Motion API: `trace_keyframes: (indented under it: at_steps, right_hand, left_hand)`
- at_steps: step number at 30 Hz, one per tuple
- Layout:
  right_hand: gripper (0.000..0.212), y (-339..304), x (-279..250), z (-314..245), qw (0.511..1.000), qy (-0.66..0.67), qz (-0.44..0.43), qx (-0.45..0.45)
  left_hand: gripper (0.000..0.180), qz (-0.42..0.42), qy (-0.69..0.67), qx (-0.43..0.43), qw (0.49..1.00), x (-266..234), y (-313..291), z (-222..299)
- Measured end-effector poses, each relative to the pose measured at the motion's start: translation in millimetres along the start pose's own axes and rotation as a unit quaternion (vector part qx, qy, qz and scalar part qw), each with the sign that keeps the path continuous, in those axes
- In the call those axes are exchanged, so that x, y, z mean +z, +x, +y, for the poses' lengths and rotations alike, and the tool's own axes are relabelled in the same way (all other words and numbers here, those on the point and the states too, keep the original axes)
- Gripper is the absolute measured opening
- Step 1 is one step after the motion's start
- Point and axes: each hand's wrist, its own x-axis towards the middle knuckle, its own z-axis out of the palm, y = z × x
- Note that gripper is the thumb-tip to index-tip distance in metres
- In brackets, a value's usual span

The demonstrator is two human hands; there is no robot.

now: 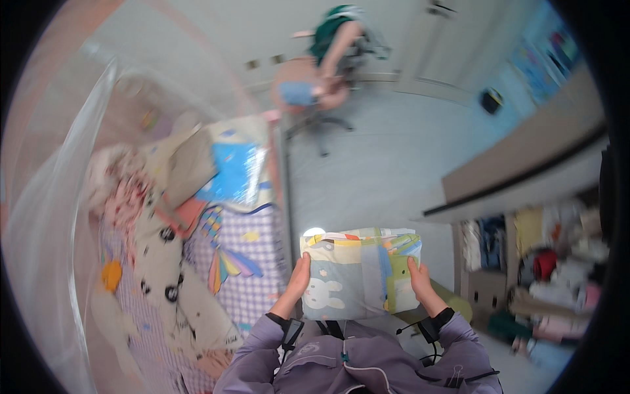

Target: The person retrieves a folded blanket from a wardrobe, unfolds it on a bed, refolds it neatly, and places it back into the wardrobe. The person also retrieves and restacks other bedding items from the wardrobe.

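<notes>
A folded cloth bundle, patterned with a white rabbit, a green patch and blue and yellow areas, is held level in front of my body. My left hand grips its left edge, thumb on top. At the right edge my right hand clasps it the same way, beside the green patch. The fingers beneath the bundle are hidden. It looks like folded bedding, though its exact kind does not show.
On the left stands a bed with a checked sheet, a blue shiny package and rumpled fabrics, under a sheer net. Ahead, a person leans over a pink swivel chair. An open wardrobe on the right holds clothes.
</notes>
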Motion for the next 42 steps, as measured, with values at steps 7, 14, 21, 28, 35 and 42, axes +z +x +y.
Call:
trace_keyframes:
  at_steps: [7,14,21,28,35,42]
  right_hand:
    - [0.041,-136.1,-132.3,54.2,0.951,0.187,0.246,0.005]
    - [0.034,-228.6,-139.5,98.4,0.840,0.325,0.433,-0.037]
    - [0.022,-260.5,-71.3,65.8,0.729,0.284,0.621,-0.051]
    - [0.016,-320.7,-136.3,24.6,0.651,0.207,0.713,-0.158]
    - [0.020,-354.8,-218.0,-8.1,0.575,0.009,0.788,-0.220]
    - [0.020,-353.6,-367.7,33.5,0.399,0.049,0.833,-0.380]
  left_hand:
    - [0.059,-0.351,0.182,0.133,0.909,170.8,-50.2,90.2]
    - [0.054,-0.453,0.303,0.189,0.817,289.3,-68.3,97.3]
    - [0.052,-0.607,0.320,0.218,0.694,332.7,-61.8,140.1]
    - [0.051,-0.662,0.249,0.263,0.656,428.3,-144.1,171.1]
    - [0.057,-0.667,0.120,0.286,0.678,519.0,-209.2,206.3]
    - [0.065,-0.667,-0.121,0.348,0.648,653.7,-286.5,198.3]
